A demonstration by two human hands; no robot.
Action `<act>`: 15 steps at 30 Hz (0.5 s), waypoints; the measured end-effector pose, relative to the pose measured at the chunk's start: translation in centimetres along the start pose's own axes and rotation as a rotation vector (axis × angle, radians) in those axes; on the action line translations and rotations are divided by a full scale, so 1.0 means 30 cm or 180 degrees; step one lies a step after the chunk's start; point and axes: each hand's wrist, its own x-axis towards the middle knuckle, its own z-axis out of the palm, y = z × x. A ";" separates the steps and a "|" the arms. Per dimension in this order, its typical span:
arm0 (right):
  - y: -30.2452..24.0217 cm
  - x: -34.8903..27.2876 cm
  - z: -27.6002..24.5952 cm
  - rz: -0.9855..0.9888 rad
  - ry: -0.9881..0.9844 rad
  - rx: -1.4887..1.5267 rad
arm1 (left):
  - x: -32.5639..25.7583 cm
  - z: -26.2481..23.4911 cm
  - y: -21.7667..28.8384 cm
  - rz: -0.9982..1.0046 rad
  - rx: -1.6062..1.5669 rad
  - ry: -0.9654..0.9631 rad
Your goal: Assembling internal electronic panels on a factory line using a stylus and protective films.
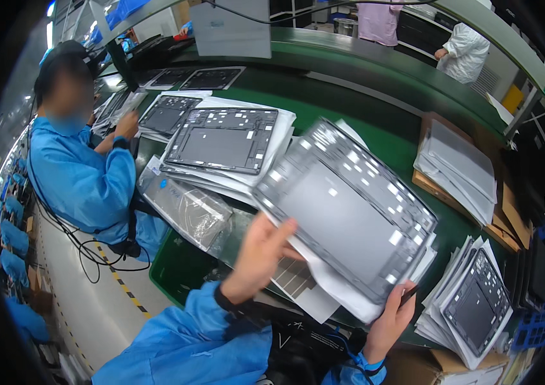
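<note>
No words I can read for certain. White print (283, 339) on the black fabric (301, 356) at my lap, near: too small. White stickers (332, 192) on the tablet housing (343, 221) I'm holding: no legible text. Grey panel (234, 38), far left: faint mark, unreadable.

a panel (343, 221) sits at centre, left hand (261, 253) at its lower-left edge, right hand (390, 319) at its bottom corner; a panel stack (226, 142) lies upper left, sheets (455, 168) on cardboard (515, 215) at right.
</note>
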 end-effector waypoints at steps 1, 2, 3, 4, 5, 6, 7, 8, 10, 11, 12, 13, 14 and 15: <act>-0.010 -0.004 -0.006 0.0004 -0.0005 -0.0001 | 0.011 -0.040 0.042 0.0146 0.0033 0.0270; -0.026 -0.013 -0.014 0.0056 -0.0290 -0.0220 | 0.019 -0.131 0.075 0.0447 0.0076 0.0341; -0.035 -0.021 -0.023 0.0109 -0.0549 -0.0441 | 0.028 -0.236 0.116 0.0736 0.0116 0.0389; -0.030 -0.027 -0.023 -0.0219 -0.0516 -0.1336 | 0.028 -0.291 0.194 0.0761 0.0102 0.0685; -0.013 -0.022 -0.016 -0.0207 -0.0471 -0.1345 | 0.045 -0.346 0.272 0.0782 0.0079 0.0959; 0.004 -0.011 -0.005 -0.1005 -0.0679 -0.1897 | 0.075 -0.444 0.331 0.0857 0.0101 0.0992; 0.014 -0.011 -0.002 -0.1804 -0.0888 -0.2460 | 0.114 -0.549 0.364 0.0912 0.0108 0.1025; 0.015 -0.002 0.019 -0.1786 -0.0884 -0.2714 | 0.166 -0.651 0.404 0.0930 0.0121 0.1022; 0.039 0.006 0.000 -0.1772 -0.0903 -0.2766 | 0.251 -0.781 0.438 0.1065 0.0540 0.1056; 0.051 0.011 -0.012 -0.1762 -0.0908 -0.2813 | 0.282 -0.762 0.446 0.1052 0.0527 0.1030; 0.046 0.023 0.001 -0.1710 -0.0928 -0.2837 | 0.314 -0.741 0.437 0.1014 0.0887 0.1182; 0.085 0.033 -0.007 -0.1684 -0.0891 -0.2840 | 0.341 -0.736 0.426 0.0972 0.1250 0.1339; 0.067 0.027 0.013 -0.1773 -0.0893 -0.2859 | 0.327 -0.824 0.419 0.1011 0.1291 0.1507; 0.058 0.019 0.003 -0.1762 -0.0869 -0.2898 | 0.343 -0.843 0.428 0.0990 0.1266 0.1475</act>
